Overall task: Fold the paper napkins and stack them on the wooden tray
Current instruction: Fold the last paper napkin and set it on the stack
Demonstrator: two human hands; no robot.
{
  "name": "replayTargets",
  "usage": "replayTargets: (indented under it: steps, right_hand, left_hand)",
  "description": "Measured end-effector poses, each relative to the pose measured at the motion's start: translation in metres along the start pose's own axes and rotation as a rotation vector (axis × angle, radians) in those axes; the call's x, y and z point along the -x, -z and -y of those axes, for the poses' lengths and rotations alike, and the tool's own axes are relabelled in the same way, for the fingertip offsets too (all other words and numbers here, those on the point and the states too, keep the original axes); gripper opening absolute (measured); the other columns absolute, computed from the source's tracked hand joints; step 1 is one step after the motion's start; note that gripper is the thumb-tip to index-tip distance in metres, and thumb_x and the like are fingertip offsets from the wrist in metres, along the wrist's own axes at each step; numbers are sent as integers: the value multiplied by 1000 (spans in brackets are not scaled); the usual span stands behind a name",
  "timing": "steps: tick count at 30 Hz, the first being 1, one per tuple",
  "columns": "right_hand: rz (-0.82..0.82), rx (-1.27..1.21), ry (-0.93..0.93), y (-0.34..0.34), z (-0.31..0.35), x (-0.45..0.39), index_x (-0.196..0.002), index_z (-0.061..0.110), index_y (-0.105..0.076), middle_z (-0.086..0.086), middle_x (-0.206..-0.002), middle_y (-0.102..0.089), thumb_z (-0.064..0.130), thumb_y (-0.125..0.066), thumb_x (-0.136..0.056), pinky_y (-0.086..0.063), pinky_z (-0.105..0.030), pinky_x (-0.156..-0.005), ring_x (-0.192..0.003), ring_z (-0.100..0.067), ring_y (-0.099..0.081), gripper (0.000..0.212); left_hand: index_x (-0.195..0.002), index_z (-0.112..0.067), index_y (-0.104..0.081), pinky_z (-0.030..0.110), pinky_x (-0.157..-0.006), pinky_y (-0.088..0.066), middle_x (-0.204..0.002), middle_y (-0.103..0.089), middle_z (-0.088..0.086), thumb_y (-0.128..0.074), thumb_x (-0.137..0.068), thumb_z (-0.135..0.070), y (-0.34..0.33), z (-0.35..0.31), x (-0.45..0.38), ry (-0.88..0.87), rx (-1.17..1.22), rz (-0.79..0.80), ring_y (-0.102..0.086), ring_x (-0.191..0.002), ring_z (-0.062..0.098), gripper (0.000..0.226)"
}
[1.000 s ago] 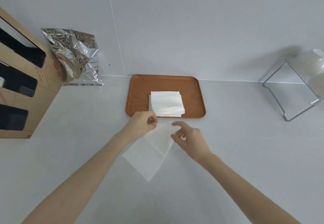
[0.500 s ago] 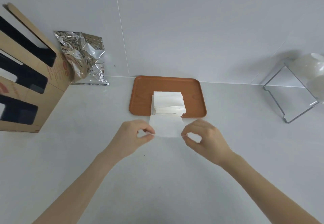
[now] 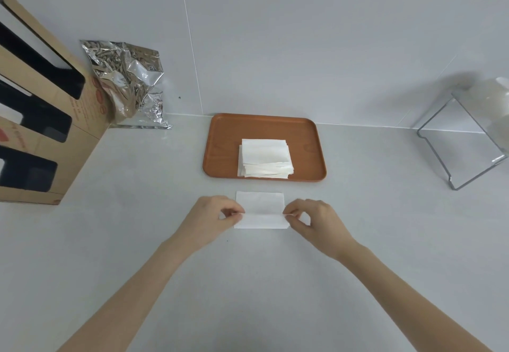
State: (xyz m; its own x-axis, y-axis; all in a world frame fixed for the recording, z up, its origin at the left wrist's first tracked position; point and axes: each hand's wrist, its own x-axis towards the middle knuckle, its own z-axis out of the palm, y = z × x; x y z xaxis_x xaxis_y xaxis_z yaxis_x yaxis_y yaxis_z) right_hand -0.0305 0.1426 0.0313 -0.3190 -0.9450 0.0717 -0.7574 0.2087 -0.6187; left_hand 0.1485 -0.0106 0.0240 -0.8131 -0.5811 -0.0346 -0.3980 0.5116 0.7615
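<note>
Fingers (image 3: 239,212) of the left hand (image 3: 212,221) are pinched on the left edge of a white rectangular paper napkin (image 3: 260,210); fingers (image 3: 287,213) of the right hand (image 3: 316,223) are pinched on its right edge, thumb against forefinger on each side. The napkin is stretched between the two hands on the pale grey surface (image 3: 137,241), with a crease line seen across it at pinch level. Just beyond it, apart from it, a brown rounded-rectangle wooden tray (image 3: 220,142) is set near the wall, carrying a stack of folded white napkins (image 3: 265,157) at its near middle. A crumpled silver foil bag (image 3: 129,84) and a brown cardboard box with black cut-outs (image 3: 41,120) are seen far left, a clear wire-framed holder (image 3: 462,142) far right.
</note>
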Motion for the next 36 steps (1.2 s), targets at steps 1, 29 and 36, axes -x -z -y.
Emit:
replayTargets:
  steps: [1,29,36]
  right_hand:
    - [-18,-11,-10,2,0,-6,-86,12,-66,1,-74,-68,7,-62,-83,-39,-4,-67,-69,-9,-61,7]
    - [165,404,198,-35,-40,-9,-81,20,-67,6,-81,-73,23,-70,-70,-44,-25,-74,-79,-20,-64,12]
    - [21,593,253,-56,-48,-6,-68,17,-61,3,-69,-67,12,-47,-77,-33,-29,-71,-63,-21,-60,17]
  left_hand:
    - [-83,-13,-71,-1,-61,-37,-79,-69,1,-65,-78,-9,3,0,-7,6,8,-13,-57,-73,-7,9]
    - [-86,-14,-69,33,-76,-50,-92,-70,1,-65,-73,-19,-30,42,-3,-156,-307,34,-50,-92,9,14]
    - [-72,-15,-65,23,-72,-36,-76,-71,-3,-57,-78,-21,-39,52,-2,-232,-388,-102,-44,-80,6,11]
